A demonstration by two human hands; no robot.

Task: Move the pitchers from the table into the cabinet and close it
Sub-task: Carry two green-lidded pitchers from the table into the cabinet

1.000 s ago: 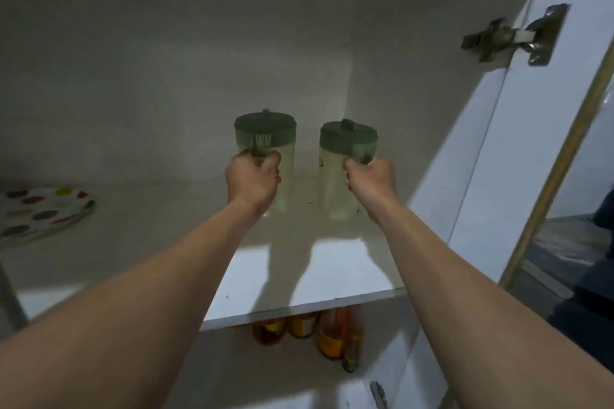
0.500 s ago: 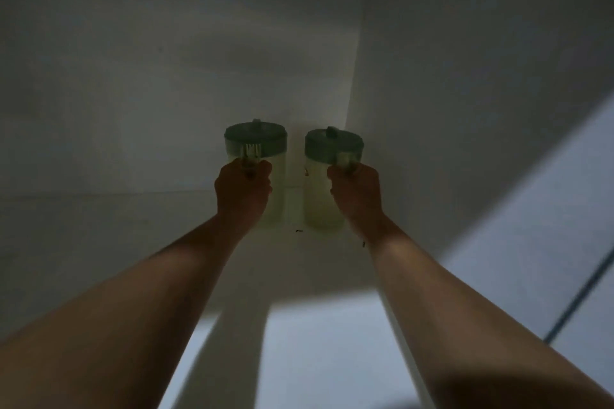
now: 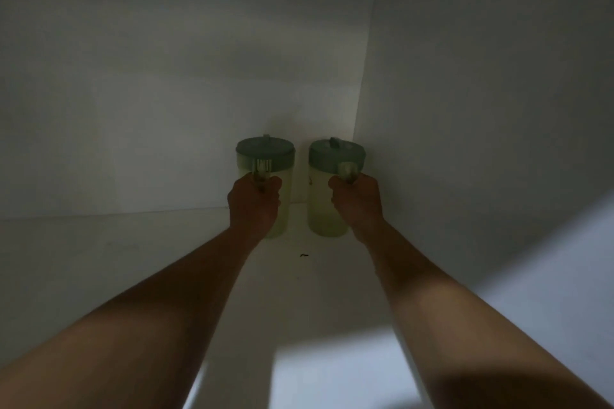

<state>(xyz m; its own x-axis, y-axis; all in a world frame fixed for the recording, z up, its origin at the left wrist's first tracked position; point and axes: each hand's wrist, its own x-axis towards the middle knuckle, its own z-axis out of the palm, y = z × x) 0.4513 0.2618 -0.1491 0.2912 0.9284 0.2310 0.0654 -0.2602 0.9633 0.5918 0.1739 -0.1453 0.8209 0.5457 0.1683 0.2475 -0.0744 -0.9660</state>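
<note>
Since a second ago I have pushed both pitchers deeper into the cabinet — the open door, its hinge and the lower shelf have dropped out of view, and only the dim back corner is left ahead of me. My left hand point(image 3: 255, 201) is closed around the handle of the left pitcher point(image 3: 264, 181), and my right hand point(image 3: 357, 201) is closed around the handle of the right pitcher point(image 3: 327, 191). Both stand upright, long axis vertical, green lids up, handles turned toward me, side by side and just apart. They look to be resting on the shelf point(image 3: 133, 252) near the back wall point(image 3: 166, 109), the right one close beside the side wall point(image 3: 481, 109), though the dark keeps me from seeing the bases clearly. Each pitcher lies straight ahead of its own grip — so, as I judge it, the next move is to loosen both grips and draw my arms straight back toward me without tipping either one. A small dark speck point(image 3: 304, 255) lies on the shelf between my wrists.
</note>
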